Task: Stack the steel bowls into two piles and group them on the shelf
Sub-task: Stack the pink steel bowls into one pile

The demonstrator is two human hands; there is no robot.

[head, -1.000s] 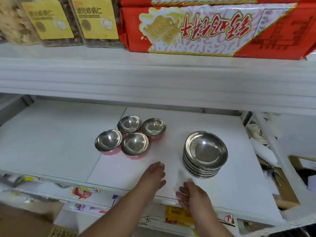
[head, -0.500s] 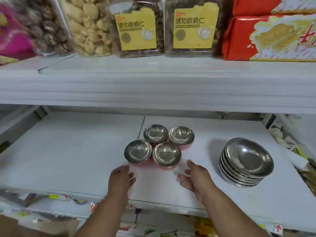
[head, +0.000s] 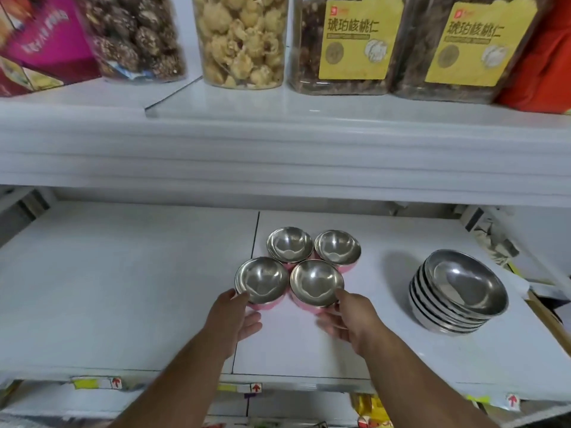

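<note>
Several small steel bowls with pink outsides sit close together on the white shelf: a front left bowl, a front right bowl, and two behind, the back left bowl and the back right bowl. To the right stands a stack of larger steel bowls. My left hand touches the front left bowl's near rim, fingers spread. My right hand touches the front right bowl's near side, fingers apart. Neither bowl is lifted.
The upper shelf overhangs the bowls closely. On it stand clear jars of snacks, yellow-labelled jars, a pink box and a red pack. Clutter lies at the shelf's right end.
Both hands have moved forward from the shelf's front edge to the two front small bowls. The view has shifted left, so the stack of large bowls sits further right.
</note>
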